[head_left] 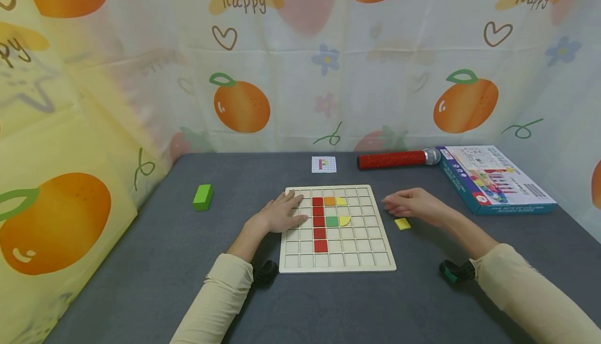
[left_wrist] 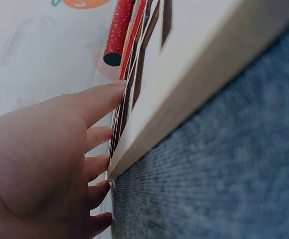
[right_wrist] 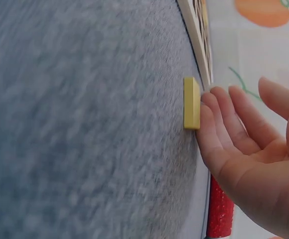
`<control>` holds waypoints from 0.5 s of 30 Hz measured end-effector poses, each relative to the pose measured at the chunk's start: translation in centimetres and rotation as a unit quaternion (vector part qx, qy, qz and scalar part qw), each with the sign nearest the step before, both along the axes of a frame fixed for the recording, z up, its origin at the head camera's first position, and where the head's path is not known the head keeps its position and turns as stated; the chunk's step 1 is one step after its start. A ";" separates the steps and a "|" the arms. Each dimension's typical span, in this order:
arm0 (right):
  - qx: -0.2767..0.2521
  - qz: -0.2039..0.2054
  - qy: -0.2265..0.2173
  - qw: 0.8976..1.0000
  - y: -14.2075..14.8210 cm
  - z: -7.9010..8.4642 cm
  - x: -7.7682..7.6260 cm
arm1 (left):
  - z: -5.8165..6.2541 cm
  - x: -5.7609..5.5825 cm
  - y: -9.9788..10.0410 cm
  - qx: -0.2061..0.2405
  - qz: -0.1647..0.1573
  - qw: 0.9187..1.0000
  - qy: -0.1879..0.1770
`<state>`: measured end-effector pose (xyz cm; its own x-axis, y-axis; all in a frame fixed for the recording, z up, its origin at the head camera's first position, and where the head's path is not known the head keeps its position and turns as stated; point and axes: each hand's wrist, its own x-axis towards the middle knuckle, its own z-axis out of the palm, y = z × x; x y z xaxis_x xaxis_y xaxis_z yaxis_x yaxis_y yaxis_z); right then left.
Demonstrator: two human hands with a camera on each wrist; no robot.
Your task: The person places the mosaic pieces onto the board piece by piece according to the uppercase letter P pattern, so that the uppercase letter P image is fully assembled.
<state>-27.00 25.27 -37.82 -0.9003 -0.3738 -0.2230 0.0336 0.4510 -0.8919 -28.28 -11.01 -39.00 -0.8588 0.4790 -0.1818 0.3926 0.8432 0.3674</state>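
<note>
A pale wooden grid board [head_left: 382,261] lies mid-table. Several red square tiles [head_left: 319,222] form a column on it. To their right sit an orange tile [head_left: 329,201], a yellow piece [head_left: 340,201], a green tile [head_left: 332,221] and a yellow rounded piece [head_left: 345,221]. My left hand [head_left: 278,213], fingers spread, rests on the board's left side; in the left wrist view the thumb [left_wrist: 102,97] touches the grid. Right of the board, my right hand [head_left: 415,203] has loosely bent fingers and holds nothing. A yellow square tile [right_wrist: 191,103] lies on the table beside those fingers.
A small pattern card [head_left: 324,164] lies behind the board. Near it is a red glittery microphone [head_left: 394,159], its head close to a game box [head_left: 502,177] at the right. A green block [head_left: 203,198] stands at the left. A printed curtain [head_left: 291,88] hangs behind the table.
</note>
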 end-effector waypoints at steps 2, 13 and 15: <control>0.008 0.000 -0.001 1.000 0.3 0.1 0.2 | 0.0 0.0 0.0 -0.001 0.000 1.000 0.000; 0.046 -0.001 0.008 0.999 1.5 -0.2 0.7 | -0.1 -0.1 0.0 0.003 -0.001 1.000 0.002; 0.060 0.004 0.023 0.998 1.7 -0.2 0.9 | -0.1 -0.1 0.0 0.003 -0.002 1.000 0.001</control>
<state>-26.12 27.00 -38.02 -0.9076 -0.3547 -0.2246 -0.0105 0.5539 -0.8325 -28.36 -11.01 -39.14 -0.8569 0.4841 -0.1769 0.3973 0.8390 0.3717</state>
